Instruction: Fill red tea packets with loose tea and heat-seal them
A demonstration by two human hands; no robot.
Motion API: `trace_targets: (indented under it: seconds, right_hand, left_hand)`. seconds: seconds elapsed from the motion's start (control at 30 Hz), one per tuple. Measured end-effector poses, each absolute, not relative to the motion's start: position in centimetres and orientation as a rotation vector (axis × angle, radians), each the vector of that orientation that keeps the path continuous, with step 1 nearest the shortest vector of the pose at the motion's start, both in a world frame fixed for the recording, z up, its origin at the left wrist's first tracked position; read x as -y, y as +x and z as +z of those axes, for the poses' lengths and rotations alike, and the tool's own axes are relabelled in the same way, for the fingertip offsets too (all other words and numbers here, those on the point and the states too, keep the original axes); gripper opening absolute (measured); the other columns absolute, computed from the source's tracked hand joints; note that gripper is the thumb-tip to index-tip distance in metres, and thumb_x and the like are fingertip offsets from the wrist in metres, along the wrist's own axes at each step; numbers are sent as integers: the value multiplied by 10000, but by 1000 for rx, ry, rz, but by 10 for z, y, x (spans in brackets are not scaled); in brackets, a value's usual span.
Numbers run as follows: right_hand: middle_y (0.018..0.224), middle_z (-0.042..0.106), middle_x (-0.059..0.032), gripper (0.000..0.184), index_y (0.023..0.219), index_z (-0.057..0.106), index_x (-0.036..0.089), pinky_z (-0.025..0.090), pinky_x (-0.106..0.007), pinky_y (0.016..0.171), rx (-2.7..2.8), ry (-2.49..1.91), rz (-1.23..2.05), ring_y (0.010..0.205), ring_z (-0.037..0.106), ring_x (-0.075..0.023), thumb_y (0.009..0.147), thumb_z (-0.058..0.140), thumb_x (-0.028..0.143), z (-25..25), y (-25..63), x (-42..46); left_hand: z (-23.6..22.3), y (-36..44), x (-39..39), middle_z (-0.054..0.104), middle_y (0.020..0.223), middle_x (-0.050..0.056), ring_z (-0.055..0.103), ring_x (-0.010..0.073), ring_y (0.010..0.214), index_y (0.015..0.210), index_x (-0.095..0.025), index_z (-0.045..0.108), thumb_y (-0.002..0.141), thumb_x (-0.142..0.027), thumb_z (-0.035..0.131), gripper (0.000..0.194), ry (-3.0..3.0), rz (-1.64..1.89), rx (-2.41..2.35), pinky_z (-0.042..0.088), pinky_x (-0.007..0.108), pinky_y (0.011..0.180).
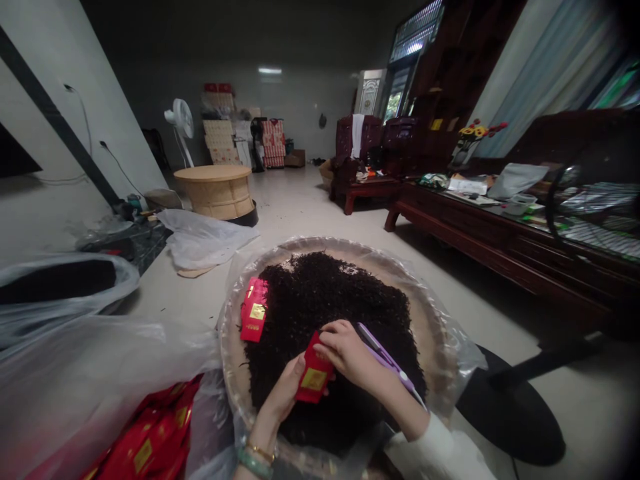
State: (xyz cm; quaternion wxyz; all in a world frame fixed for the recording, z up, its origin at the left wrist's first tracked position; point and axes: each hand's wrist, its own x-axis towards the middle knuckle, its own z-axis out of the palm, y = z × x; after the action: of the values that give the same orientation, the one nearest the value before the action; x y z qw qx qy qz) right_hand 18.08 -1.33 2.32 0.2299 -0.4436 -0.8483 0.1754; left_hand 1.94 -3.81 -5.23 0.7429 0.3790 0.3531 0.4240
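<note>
Two bare hands over the round woven tray (pixel 431 328), seen from the head camera; every place below is given from that tray. Tray contents: a heaped mound of dark loose tea leaves (pixel 325 300), on a clear plastic liner (pixel 463 357) that runs over the rim. Left hand (pixel 285 393): at the tray's near edge, thumb on one side of a red paper packet (pixel 314 368) with a gold label, fingers narrowed around it. Right hand (pixel 345 353): just above the left, fingers closed on the top of the same packet, which stands over the leaves. Also on the left wrist: a green bangle (pixel 255 461) and a thin gold bracelet (pixel 260 451). Right arm: white sleeve (pixel 435 453). Beside the right hand, a flat lilac plastic implement (pixel 385 357), kind not clear. On the leaves at the tray's left side: further red packets (pixel 254 309), overlapping. Left of the tray: a large sheet of clear plastic (pixel 100 373), with a pile of red-and-gold packets (pixel 150 450) by the near rim. Right of the tray: a round black seat (pixel 510 407). Beyond the tray: a crumpled white plastic bag (pixel 205 237), a round wooden tub (pixel 215 190), and a dark wooden bench (pixel 500 233) laden with papers.
</note>
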Motion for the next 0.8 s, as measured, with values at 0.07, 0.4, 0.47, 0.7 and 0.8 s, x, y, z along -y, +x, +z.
trace_targets:
  seconds: [0.07,0.4,0.47,0.7,0.8]
  right_hand:
    - [973,673,-68,180,815,679,208,439,-357,879,2277,-1177,542,982,561,-207,917,535,244,23,183,13]
    - [943,699,-69,49,805,693,209,413,-386,932,2354,-1168,585,1110,537,-255,820,669,249,41,187,20]
    - [861,692,-57,107,728,673,198,419,-363,921,2428,-1160,626,1070,563,-243,829,658,232,44,185,22]
    - [884,699,-60,60,883,668,226,402,-408,923,2334,-1004,377,1072,543,-247,860,612,233,38,189,23]
    - [884,709,-69,119,923,676,229,392,-434,922,2377,-1015,322,1081,525,-272,860,621,314,43,190,25]
  left_hand:
    - [-53,21,39,714,749,106,679,219,631,1070,-113,639,621,-756,607,785,825,962,-793,510,290,551]
    - [-59,22,36,710,634,74,648,183,526,901,-97,689,641,-802,521,770,824,1064,-920,491,269,517]
    - [-61,23,35,698,592,66,636,174,501,829,-92,693,651,-794,522,745,848,1067,-937,474,255,495]
    - [-64,20,35,674,569,50,620,163,489,813,-93,682,620,-759,604,698,809,1094,-934,487,264,515]
    - [-61,20,34,679,610,50,609,151,493,868,-98,689,607,-745,630,700,820,1112,-917,488,262,524]
